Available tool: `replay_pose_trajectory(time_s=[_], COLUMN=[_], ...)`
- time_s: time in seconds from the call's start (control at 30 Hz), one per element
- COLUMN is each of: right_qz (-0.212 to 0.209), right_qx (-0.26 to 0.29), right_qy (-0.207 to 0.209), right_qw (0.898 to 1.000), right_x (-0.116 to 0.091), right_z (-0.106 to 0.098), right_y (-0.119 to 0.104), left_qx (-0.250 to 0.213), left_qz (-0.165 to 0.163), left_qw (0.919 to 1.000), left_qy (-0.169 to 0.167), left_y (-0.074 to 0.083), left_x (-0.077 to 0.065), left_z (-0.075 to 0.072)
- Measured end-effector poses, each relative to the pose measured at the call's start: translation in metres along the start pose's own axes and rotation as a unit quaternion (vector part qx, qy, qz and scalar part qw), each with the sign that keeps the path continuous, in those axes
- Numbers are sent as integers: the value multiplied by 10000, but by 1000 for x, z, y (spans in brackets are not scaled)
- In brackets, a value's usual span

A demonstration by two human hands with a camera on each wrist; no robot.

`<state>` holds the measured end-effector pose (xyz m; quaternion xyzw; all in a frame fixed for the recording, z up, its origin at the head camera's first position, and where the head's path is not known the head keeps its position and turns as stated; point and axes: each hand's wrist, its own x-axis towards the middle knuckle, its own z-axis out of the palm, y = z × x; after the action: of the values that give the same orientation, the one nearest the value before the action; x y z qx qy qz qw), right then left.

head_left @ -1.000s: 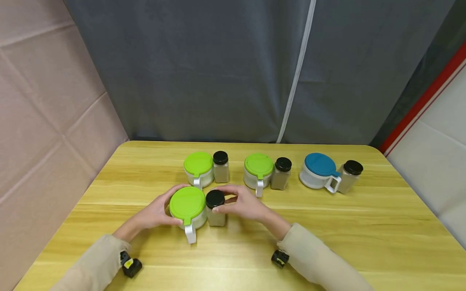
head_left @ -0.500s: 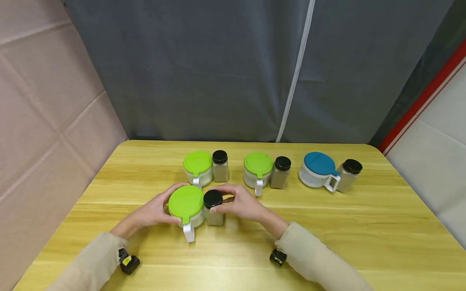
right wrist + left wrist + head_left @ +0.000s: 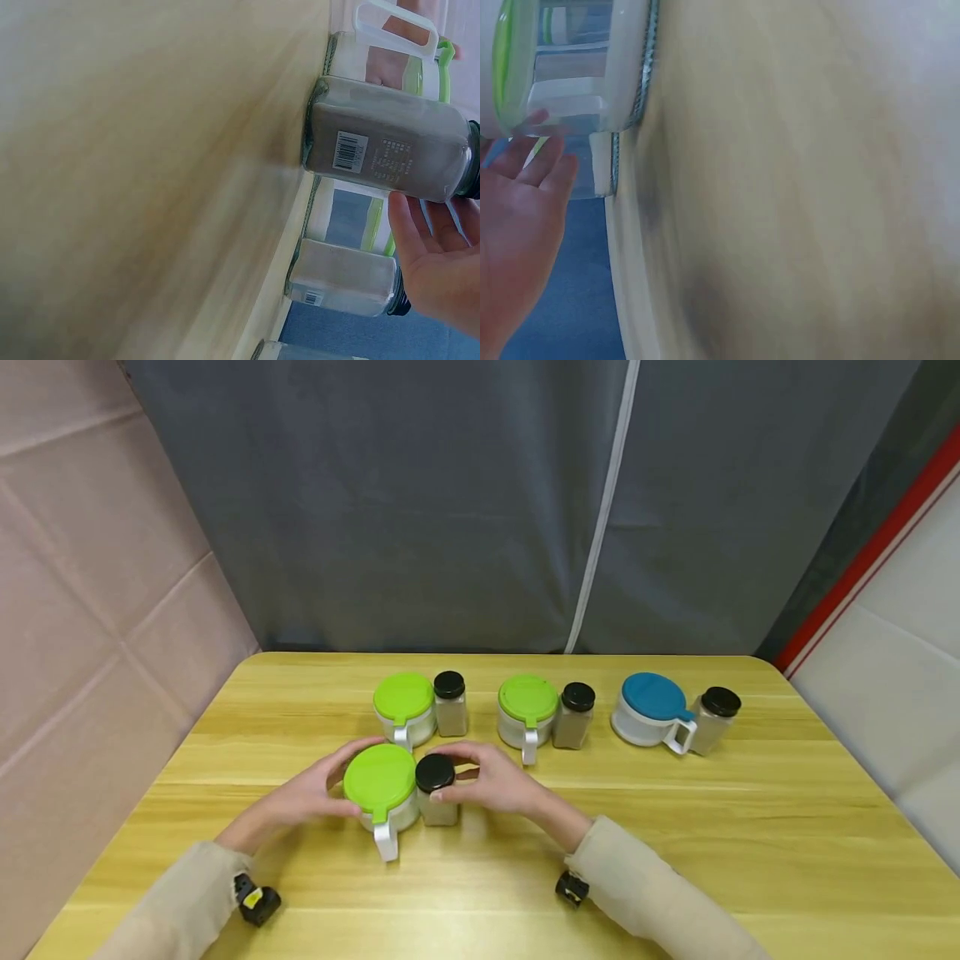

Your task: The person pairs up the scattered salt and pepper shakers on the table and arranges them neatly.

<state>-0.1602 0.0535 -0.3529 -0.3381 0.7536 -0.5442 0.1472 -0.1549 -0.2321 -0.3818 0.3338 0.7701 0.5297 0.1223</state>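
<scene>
A clear seasoning pot with a green lid (image 3: 379,779) and a white handle stands at the table's front left. My left hand (image 3: 318,789) is at its left side, fingers spread around it and thumb by its front edge; in the left wrist view the fingertips are right at the pot's wall. Touching or close beside the pot on its right is a square spice jar (image 3: 382,142) with a black lid, grey-brown contents and a barcode. My right hand (image 3: 491,781) holds this jar by its upper right side, thumb in front and fingers behind.
Behind stand two more green-lidded pots, a left one (image 3: 403,697) and a middle one (image 3: 528,700), each with a black-lidded jar on its right. Farther right is a blue-lidded pot (image 3: 652,697) next to another jar (image 3: 716,718). A grey curtain (image 3: 450,527) hangs behind the table.
My left hand has loosened and its thumb has drawn back left from the pot's front. My right hand stays on the spice jar. The whole view has shifted slightly.
</scene>
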Motion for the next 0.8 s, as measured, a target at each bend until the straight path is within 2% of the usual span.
replay_pose_trajectory(time_s=[0.1, 0.2, 0.3, 0.4, 0.57, 0.73, 0.8], right_qz=[32, 121, 130, 64, 79, 246, 265], right_qx=[25, 57, 47, 47, -32, -184, -294], right_qy=[-68, -70, 12, 71, 47, 54, 81], right_qw=[10000, 9999, 9999, 9999, 10000, 9995, 9992], right_x=[-4, -10, -16, -22, -32, -44, -48], right_z=[-2, -6, -11, -17, -28, -38, -43], right_y=[-11, -22, -24, -21, -15, -11, -1], left_qx=[29, 135, 382, 608, 843, 890, 854], left_qz=[260, 272, 283, 473, 849, 1126, 1251], left_qw=[9994, 9956, 9845, 9706, 9552, 9472, 9448], left_qy=[222, 883, 1689, 2279, 2706, 2867, 2906], left_y=[2, 7, 16, 29, 51, 68, 77], left_x=[1, 3, 7, 12, 21, 28, 30], left_z=[-3, -2, 3, 10, 29, 48, 57])
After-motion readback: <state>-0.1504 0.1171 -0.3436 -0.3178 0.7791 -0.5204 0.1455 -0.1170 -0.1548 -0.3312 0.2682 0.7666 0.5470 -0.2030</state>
